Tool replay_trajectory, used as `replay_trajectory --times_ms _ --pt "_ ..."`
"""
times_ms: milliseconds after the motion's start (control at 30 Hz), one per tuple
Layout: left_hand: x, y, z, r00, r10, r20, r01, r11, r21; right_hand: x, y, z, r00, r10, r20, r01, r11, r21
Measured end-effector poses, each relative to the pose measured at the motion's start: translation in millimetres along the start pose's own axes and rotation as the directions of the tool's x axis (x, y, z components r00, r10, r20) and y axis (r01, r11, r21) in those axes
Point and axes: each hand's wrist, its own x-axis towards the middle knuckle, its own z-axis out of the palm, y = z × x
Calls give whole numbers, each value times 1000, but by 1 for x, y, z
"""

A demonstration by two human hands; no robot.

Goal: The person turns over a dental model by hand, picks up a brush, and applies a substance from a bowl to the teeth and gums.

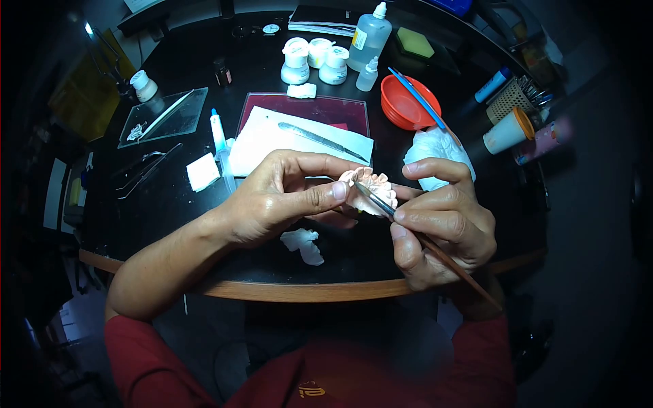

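A pinkish dental cast (371, 187) with a row of teeth is held up over the front of the desk. My left hand (289, 194) grips it from the left, thumb on its near edge and fingers behind. In my right hand (442, 228) is a thin brush (449, 262) with a brown wooden handle and a dark metal collar, pinched like a pen. Its pointed tip lies against the inner side of the cast's teeth. The fingers behind the cast are partly hidden.
Crumpled tissue (304, 245) lies below my hands. Behind them are white paper (255, 143) with a metal spatula (323, 139), a red bowl (401, 109) with a blue-handled brush across it, several white jars (296, 64), a glass slab (163, 119), tweezers (146, 173) and a large bottle (371, 41).
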Motion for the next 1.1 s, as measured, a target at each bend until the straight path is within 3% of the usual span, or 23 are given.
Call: replay_trajectory --times_ms 200,433,533,667,833,1100 --pt "1 2 1 1000 -14 -1 14 999 32 -1 4 1 999 -50 -8 50 998 -39" --pt "1 4 1 998 31 -52 -24 993 119 -3 2 -2 999 33 -15 -32 996 88" --pt "3 6 0 986 152 -64 -107 887 448 -5 0 -5 991 133 -9 -130 981 147" --pt "4 8 1 963 253 -93 -149 787 598 -7 4 -1 972 235 14 -229 932 281" --pt "3 6 1 933 347 -99 -187 700 689 -9 8 6 954 298 26 -284 876 390" --pt "3 0 -1 877 480 9 -312 556 771 -13 15 10 986 167 16 -162 919 361"
